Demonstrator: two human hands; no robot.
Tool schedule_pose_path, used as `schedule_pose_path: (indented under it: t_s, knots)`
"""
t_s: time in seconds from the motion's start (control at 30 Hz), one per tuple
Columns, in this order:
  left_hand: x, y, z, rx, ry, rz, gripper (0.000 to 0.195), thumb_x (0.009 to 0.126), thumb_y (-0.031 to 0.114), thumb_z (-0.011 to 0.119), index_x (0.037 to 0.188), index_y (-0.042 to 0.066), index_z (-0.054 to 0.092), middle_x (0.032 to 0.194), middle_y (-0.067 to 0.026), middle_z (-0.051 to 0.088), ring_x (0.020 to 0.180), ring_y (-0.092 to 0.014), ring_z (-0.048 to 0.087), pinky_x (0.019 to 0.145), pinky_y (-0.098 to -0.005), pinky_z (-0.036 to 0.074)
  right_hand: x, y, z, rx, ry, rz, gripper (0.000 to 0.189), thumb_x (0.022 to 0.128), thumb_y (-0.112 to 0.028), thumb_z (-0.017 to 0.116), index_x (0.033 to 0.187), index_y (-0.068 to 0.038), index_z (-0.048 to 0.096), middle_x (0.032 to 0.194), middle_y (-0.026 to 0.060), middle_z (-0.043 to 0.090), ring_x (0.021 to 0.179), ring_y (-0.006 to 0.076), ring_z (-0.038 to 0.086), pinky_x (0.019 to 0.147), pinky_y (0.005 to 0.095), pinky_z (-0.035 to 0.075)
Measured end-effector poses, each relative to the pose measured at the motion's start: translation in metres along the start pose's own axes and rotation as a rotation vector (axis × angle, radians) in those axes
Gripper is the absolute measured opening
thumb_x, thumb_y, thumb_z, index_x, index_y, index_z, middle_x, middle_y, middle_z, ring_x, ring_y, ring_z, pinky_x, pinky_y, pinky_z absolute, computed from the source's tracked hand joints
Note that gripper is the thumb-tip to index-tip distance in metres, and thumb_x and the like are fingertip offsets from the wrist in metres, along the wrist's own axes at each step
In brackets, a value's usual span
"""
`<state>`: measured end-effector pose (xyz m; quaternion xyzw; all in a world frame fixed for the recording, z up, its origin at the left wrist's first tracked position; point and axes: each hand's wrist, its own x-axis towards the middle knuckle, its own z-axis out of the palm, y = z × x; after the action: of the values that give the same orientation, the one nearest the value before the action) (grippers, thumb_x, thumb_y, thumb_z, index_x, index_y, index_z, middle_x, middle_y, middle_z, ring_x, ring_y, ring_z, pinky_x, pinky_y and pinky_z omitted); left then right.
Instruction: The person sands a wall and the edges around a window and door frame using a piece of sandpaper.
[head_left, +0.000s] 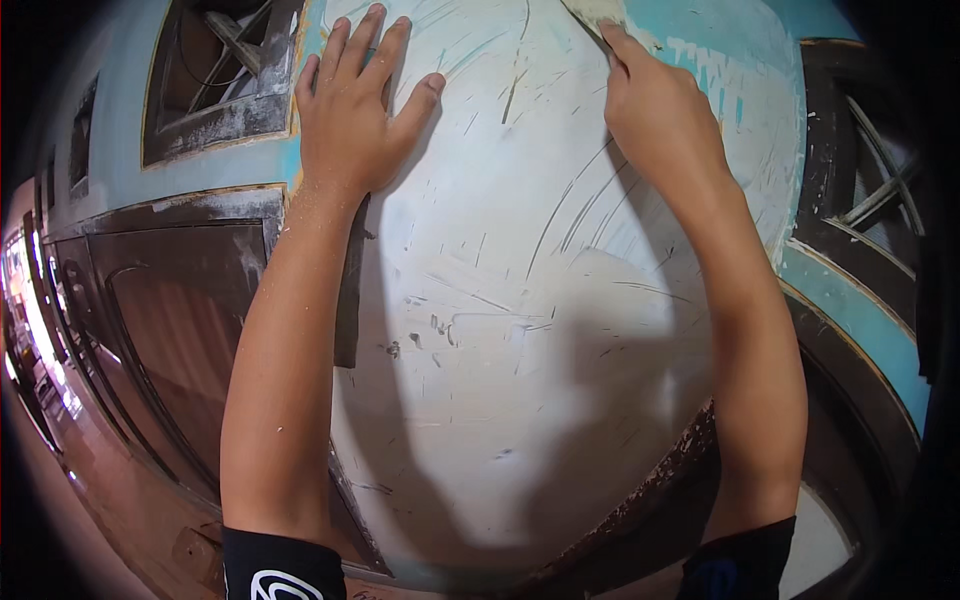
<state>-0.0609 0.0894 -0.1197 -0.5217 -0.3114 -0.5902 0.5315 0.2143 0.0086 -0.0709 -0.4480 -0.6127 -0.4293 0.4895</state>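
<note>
A scraped wall (480, 225) with whitish filler, dark scratches and leftover turquoise paint stands before me. My left hand (356, 105) lies against it at the upper left, palm down and fingers spread, holding nothing; pale dust specks that wrist and forearm. At the top, my right hand (656, 105) grips a scraper (596, 13), its index finger stretched along the tool. The scraper meets the wall beside a patch of turquoise paint (694, 34). Its upper end is cut off by the picture's edge, and my fingers hide the handle.
Dark wooden vent frames with crossed bars flank the wall, one at left (217, 127) and another at right (817, 150). A brown door (180, 322) stands below the left vent. Reddish floor (127, 480) shows at lower left. A dark, chipped edge (637, 502) slants across the lower right.
</note>
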Motion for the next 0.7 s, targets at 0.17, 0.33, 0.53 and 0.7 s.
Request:
schedule_pose_path:
  t_s: [0.17, 0.33, 0.53, 0.7]
  knots:
    - [0.001, 0.002, -0.001, -0.016, 0.015, 0.007, 0.064, 0.100, 0.054, 0.064, 0.155, 0.021, 0.057, 0.168, -0.0054, 0.046, 0.159, -0.033, 0.033, 0.127, -0.0562, 0.020, 0.049, -0.006, -0.001, -0.007, 0.090, -0.171, 0.043, 0.100, -0.010, 0.047, 0.139, -0.001, 0.064, 0.095, 0.0377, 0.071, 0.089, 0.0539, 0.071, 0.084, 0.0574, 0.058]
    - [0.000, 0.002, -0.001, -0.029, 0.009, -0.011, 0.064, 0.100, 0.053, 0.064, 0.156, 0.022, 0.056, 0.168, -0.0056, 0.046, 0.159, -0.033, 0.033, 0.127, -0.0567, 0.020, 0.029, 0.002, -0.005, -0.001, -0.003, -0.120, 0.043, 0.100, -0.010, 0.048, 0.139, -0.001, 0.065, 0.093, 0.0362, 0.072, 0.088, 0.0540, 0.071, 0.082, 0.0571, 0.058]
    - [-0.001, 0.002, 0.000, -0.038, 0.015, -0.014, 0.064, 0.100, 0.053, 0.063, 0.156, 0.022, 0.056, 0.168, -0.0061, 0.046, 0.159, -0.033, 0.033, 0.127, -0.0570, 0.019, 0.041, -0.014, -0.003, -0.053, 0.050, -0.079, 0.043, 0.100, -0.009, 0.047, 0.137, 0.000, 0.066, 0.096, 0.0348, 0.073, 0.092, 0.0522, 0.072, 0.085, 0.0551, 0.058]
    - [0.001, 0.002, 0.000, -0.036, 0.033, -0.012, 0.064, 0.098, 0.055, 0.063, 0.153, 0.022, 0.059, 0.165, -0.0078, 0.048, 0.156, -0.034, 0.037, 0.127, -0.0556, 0.019, 0.063, -0.024, -0.015, -0.015, 0.072, -0.142, 0.043, 0.099, -0.007, 0.046, 0.136, 0.001, 0.067, 0.105, 0.0349, 0.073, 0.100, 0.0516, 0.072, 0.092, 0.0546, 0.057]
